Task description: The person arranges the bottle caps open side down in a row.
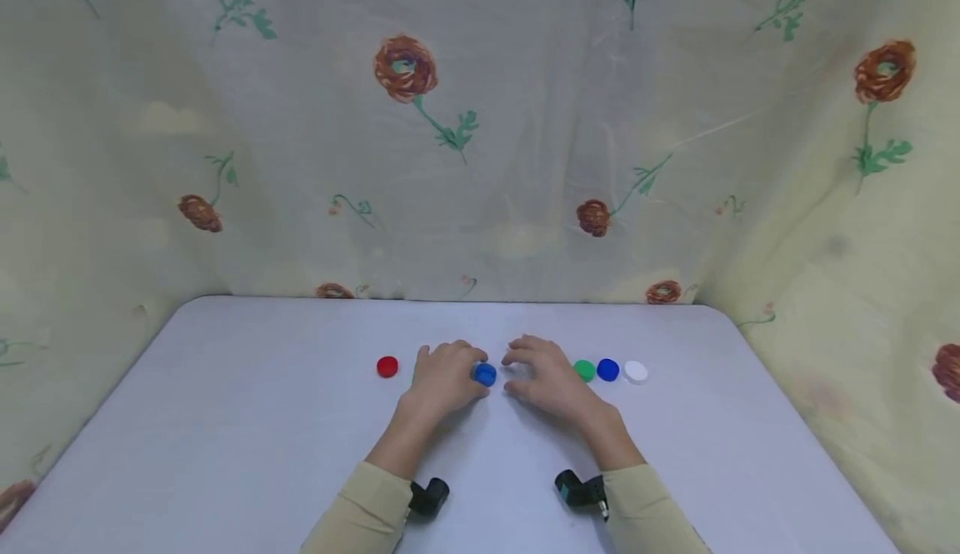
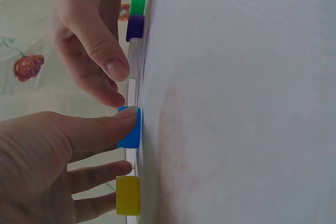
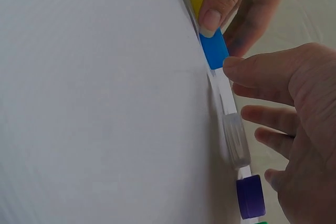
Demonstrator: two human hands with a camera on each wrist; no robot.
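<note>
A light-blue bottle cap lies near the middle of the table, and my left hand pinches it between thumb and fingers. The left thumb presses on the cap's near side in the left wrist view. My right hand hovers just right of the blue cap, fingers loosely bent and holding nothing; a small gap separates them in the head view. A yellow cap sits by the left hand's other fingers. Close to the right hand's fingers are a clear cap and a purple cap, both hidden in the head view.
The caps form a row across the white table. A red cap lies at its left. To the right are a green cap, a dark-blue cap and a white cap. A flowered curtain hangs behind.
</note>
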